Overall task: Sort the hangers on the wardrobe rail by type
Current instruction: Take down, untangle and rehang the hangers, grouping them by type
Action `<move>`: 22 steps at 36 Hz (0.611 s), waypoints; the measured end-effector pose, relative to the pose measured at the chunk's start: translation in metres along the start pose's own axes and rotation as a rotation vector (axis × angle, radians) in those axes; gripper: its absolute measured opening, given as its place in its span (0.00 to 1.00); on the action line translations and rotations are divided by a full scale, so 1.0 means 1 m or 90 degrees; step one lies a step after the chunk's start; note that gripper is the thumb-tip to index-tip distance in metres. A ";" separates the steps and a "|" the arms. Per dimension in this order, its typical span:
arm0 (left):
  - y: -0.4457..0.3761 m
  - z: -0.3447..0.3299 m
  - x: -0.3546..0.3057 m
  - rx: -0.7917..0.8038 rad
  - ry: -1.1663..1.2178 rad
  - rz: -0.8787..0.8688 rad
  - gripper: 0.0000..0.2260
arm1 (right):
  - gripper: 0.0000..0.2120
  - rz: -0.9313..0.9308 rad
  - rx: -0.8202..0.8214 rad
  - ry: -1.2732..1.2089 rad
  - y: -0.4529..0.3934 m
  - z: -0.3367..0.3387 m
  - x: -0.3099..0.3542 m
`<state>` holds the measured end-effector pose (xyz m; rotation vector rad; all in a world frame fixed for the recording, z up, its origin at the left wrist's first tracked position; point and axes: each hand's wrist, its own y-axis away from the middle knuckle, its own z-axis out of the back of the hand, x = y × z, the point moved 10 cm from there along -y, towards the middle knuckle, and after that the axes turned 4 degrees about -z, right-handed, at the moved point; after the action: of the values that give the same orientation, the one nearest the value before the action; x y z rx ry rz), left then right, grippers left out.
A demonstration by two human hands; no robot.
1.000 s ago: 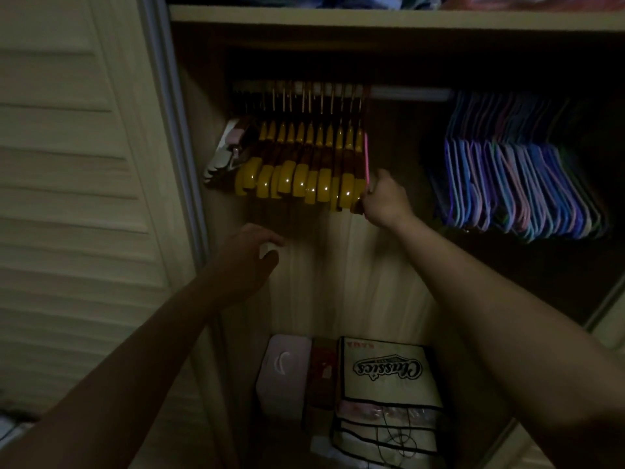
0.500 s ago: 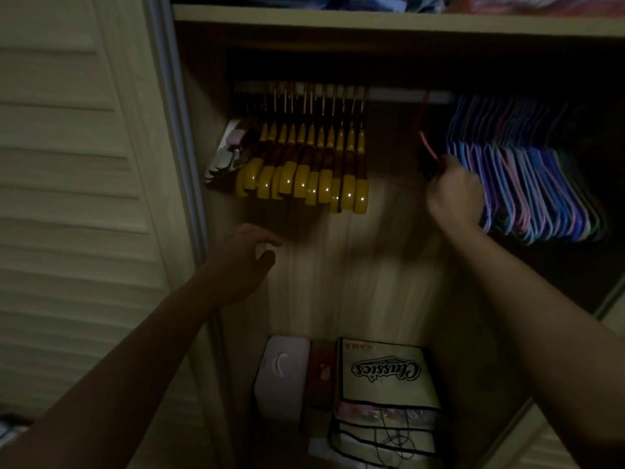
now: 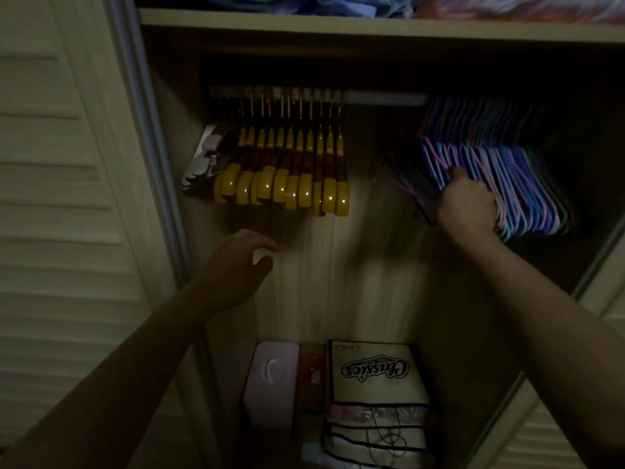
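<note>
A wardrobe rail (image 3: pixel 382 97) runs across a dim cupboard. Several yellow and brown wooden hangers (image 3: pixel 294 170) hang bunched at its left end, with a few pale clip hangers (image 3: pixel 203 164) beside them. Several thin blue, purple and pink hangers (image 3: pixel 514 177) hang bunched at the right. My right hand (image 3: pixel 465 203) is closed at the left edge of that thin bunch, gripping a thin pink hanger (image 3: pixel 411 192) whose lower bar sticks out to the left. My left hand (image 3: pixel 236 265) hovers below the wooden hangers, fingers apart and holding nothing.
A louvred door (image 3: pixel 61 231) stands at the left and another at the lower right (image 3: pixel 548 434). Folded cloth (image 3: pixel 372 5) lies on the shelf (image 3: pixel 372 27) above the rail. A pink box (image 3: pixel 270 384) and a "Classics" bag (image 3: pixel 375 377) sit on the wardrobe floor.
My right hand carried a thin pink hanger from beside the wooden hangers rightward along the rail into the thin coloured bunch. My left hand stayed nearly still.
</note>
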<state>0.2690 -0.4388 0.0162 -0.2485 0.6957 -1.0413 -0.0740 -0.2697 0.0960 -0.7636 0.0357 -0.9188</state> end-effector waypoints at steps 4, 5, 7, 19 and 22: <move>0.000 0.006 0.003 -0.007 -0.004 -0.005 0.10 | 0.16 -0.013 0.023 -0.023 0.007 -0.003 -0.004; -0.001 0.007 0.005 -0.006 -0.010 -0.005 0.10 | 0.16 -0.017 0.020 -0.036 0.008 -0.004 -0.005; -0.001 0.009 0.012 -0.007 -0.018 0.002 0.11 | 0.17 -0.021 0.020 -0.052 0.008 -0.007 -0.008; -0.009 -0.001 -0.012 0.006 -0.001 -0.032 0.20 | 0.17 -0.046 -0.097 -0.019 0.018 0.014 -0.019; -0.012 -0.004 -0.014 0.004 0.001 -0.024 0.17 | 0.14 0.063 -0.208 0.003 0.031 0.034 0.013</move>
<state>0.2540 -0.4321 0.0251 -0.2565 0.6917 -1.0788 -0.0319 -0.2479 0.1062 -1.0529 0.2295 -0.8301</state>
